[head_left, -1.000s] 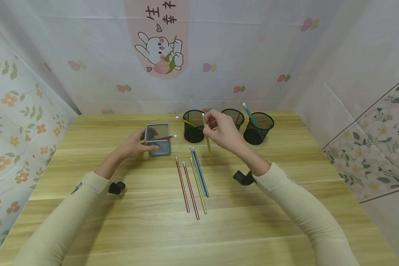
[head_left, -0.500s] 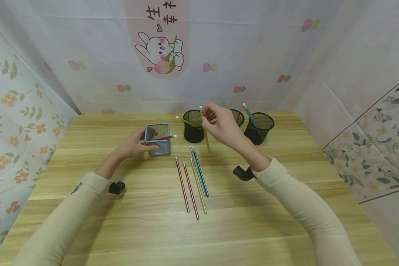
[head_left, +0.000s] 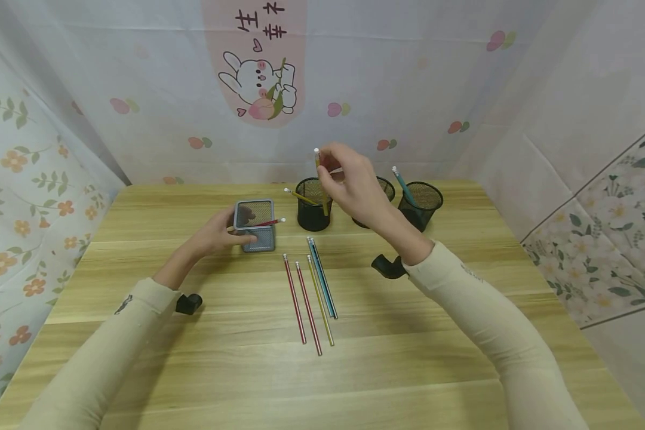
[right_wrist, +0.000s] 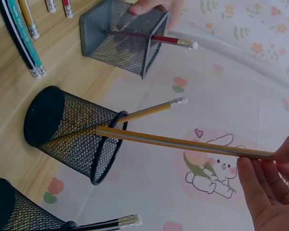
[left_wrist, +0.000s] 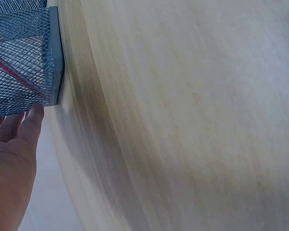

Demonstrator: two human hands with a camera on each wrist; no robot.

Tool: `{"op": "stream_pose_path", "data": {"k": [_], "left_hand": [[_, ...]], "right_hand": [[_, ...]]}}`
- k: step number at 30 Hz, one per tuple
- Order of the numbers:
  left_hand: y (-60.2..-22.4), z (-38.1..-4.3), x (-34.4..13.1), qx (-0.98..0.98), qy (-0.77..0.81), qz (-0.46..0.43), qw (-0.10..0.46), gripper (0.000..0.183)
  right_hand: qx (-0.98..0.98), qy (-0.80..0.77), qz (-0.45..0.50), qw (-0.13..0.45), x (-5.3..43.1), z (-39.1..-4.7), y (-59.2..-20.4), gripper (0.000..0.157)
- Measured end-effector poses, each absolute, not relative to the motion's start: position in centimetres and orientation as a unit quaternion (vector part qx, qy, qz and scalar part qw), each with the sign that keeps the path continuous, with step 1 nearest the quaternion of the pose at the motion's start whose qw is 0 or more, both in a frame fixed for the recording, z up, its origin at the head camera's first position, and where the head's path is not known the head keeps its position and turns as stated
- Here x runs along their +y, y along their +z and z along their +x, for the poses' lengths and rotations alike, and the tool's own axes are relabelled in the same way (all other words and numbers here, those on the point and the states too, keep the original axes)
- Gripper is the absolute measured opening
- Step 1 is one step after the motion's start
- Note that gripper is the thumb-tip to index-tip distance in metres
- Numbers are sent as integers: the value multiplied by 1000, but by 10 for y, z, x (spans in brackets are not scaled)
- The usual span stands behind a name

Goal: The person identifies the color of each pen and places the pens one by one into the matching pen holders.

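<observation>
My left hand (head_left: 213, 233) holds the grey square mesh pencil holder (head_left: 262, 242) at its left side, thumb in front and fingers behind. A red pencil (right_wrist: 171, 40) leans in that holder, eraser end out. My right hand (head_left: 357, 185) pinches a yellow pencil (right_wrist: 183, 144) near its eraser end, over the leftmost round black mesh cup (head_left: 313, 221). The held pencil's lower end overlaps that cup's rim in the right wrist view; whether it is inside I cannot tell. Another yellow pencil (right_wrist: 151, 111) leans inside the same cup.
Several pencils lie side by side on the table: red ones (head_left: 295, 298), a yellow one (head_left: 321, 298) and blue and black ones (head_left: 322, 278). Two more black mesh cups stand to the right, the middle one (head_left: 388, 188) partly behind my hand, the far one (head_left: 427, 203) with a blue pencil (head_left: 404, 186).
My right hand has risen and moved left and away from me with the yellow pencil, bringing it over the leftmost black cup. The left hand and grey holder have stayed put.
</observation>
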State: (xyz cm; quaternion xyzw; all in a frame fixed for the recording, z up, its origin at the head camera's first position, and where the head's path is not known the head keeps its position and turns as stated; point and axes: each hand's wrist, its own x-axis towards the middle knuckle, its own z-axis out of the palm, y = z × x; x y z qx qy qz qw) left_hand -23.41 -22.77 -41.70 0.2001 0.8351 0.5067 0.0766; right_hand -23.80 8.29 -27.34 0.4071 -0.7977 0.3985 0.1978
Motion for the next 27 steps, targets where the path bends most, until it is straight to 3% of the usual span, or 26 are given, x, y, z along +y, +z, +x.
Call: {"op": "stream_pose_path", "data": {"k": [12,27], "left_hand": [[-410,-229,-224,830,512,208,72,62],[-391,-218,-218,829,512,211,77,58]], "right_hand": [[-782,326,463,261,70,-250,-274,15],[-785,269,508,231,66,-268,-312,13]]}}
